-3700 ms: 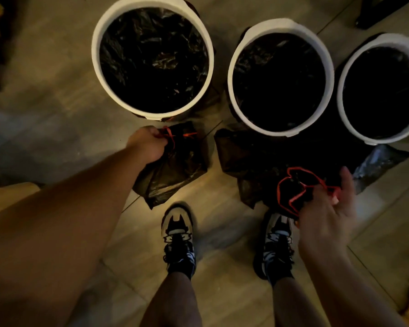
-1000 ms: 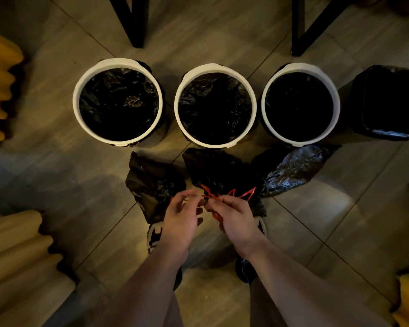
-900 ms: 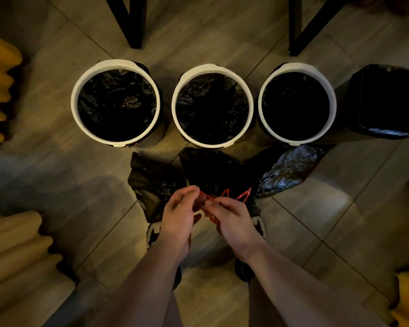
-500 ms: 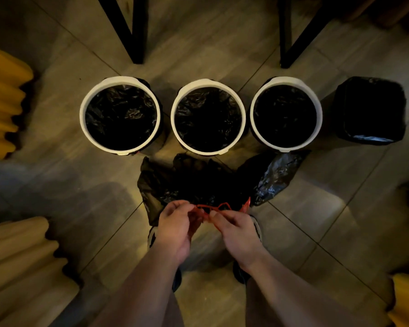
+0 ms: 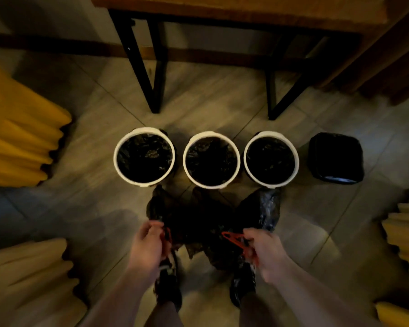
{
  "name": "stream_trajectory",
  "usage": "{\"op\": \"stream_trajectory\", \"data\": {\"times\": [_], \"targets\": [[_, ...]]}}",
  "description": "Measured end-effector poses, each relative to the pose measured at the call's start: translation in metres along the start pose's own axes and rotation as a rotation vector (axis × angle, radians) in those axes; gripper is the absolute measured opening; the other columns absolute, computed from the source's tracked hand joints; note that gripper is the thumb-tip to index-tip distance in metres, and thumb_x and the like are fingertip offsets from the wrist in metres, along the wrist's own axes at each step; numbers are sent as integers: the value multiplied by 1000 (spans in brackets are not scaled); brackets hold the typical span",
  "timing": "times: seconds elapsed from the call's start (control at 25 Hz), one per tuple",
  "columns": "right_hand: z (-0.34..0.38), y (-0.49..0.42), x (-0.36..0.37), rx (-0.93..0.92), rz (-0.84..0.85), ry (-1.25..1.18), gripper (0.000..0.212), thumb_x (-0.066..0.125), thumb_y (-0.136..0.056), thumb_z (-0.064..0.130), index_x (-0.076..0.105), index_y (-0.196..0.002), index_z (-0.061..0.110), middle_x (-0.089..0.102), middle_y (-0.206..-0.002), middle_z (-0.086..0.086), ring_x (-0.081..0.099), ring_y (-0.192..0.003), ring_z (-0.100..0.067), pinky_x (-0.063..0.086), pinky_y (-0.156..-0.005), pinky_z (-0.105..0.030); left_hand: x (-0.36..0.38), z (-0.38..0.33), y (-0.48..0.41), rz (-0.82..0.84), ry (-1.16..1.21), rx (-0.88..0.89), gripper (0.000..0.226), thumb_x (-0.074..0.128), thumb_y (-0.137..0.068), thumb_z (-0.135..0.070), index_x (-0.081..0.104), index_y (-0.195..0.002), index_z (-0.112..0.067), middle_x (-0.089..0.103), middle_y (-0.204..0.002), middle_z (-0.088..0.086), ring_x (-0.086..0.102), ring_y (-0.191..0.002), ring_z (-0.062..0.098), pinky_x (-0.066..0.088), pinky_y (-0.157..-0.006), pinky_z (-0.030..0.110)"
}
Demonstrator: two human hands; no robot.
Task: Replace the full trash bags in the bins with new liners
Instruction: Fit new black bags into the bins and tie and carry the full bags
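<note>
The left hand (image 5: 147,246) curls its fingers round a red drawstring (image 5: 167,234) at the left edge of a heap of black trash bags (image 5: 198,218). The right hand (image 5: 267,253) grips a second red drawstring loop (image 5: 234,239) at the heap's right edge. The hands are well apart, with the bags bunched on the floor between and just beyond them.

Past the bags stand three black-lined bins in a close row, rims apart:
- first white bin (image 5: 143,184), beyond the left hand
- middle white bin (image 5: 210,186)
- third white bin (image 5: 270,185), beyond the right hand

A black square bin (image 5: 335,159) sits farther right. Bare tile floor (image 5: 80,208) lies open outside each hand, bordered by yellow ridged cushions (image 5: 21,138). Black table legs (image 5: 137,67) stand beyond the bins.
</note>
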State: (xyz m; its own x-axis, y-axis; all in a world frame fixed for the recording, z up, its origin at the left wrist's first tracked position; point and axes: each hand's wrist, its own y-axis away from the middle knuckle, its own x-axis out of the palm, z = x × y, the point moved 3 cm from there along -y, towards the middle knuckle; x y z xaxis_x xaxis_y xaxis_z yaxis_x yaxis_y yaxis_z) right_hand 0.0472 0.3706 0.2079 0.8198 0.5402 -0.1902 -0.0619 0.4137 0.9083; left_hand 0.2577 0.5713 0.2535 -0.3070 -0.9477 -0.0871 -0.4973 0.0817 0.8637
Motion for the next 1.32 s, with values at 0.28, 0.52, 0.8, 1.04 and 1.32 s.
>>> {"op": "stream_trajectory", "data": {"times": [0.28,0.52,0.8,1.04,1.32], "targets": [[39,123,10,-179,-115,468,13,58,-85,21,56,-72,18,59,-70,-4,59,-62,-23,41,-55,-30,-38,-61,75,153,-385,-22,18,67,-92,-4,65,-107,-13,69,-81,13,66,-73,20,42,-52,25],[59,187,2,-290,-103,532,17,47,-99,16,60,-104,26,63,-103,-5,63,-89,-25,50,-70,-38,-59,-87,134,112,-472,168,16,69,-93,-8,71,-103,-20,77,-87,6,73,-67,13,53,-62,25],[60,200,-63,-285,-140,396,26,39,-106,17,57,-125,12,62,-120,-11,61,-107,-31,49,-88,-41,-43,-82,201,89,-654,309,16,65,-99,-19,69,-106,-33,76,-97,0,75,-85,11,55,-71,27],[56,207,-151,-285,-33,71,14,62,-85,15,70,-90,26,70,-99,-6,69,-90,-23,57,-70,-36,22,-81,260,10,-698,367,13,64,-100,-31,73,-97,-39,76,-90,-1,70,-78,15,51,-63,30],[28,205,-241,-312,-49,-263,16,68,-76,15,73,-80,30,73,-77,-3,73,-73,-22,62,-65,-38,137,-78,281,112,-829,524,10,67,-87,-33,75,-86,-39,74,-71,1,73,-66,10,55,-71,34]]}}
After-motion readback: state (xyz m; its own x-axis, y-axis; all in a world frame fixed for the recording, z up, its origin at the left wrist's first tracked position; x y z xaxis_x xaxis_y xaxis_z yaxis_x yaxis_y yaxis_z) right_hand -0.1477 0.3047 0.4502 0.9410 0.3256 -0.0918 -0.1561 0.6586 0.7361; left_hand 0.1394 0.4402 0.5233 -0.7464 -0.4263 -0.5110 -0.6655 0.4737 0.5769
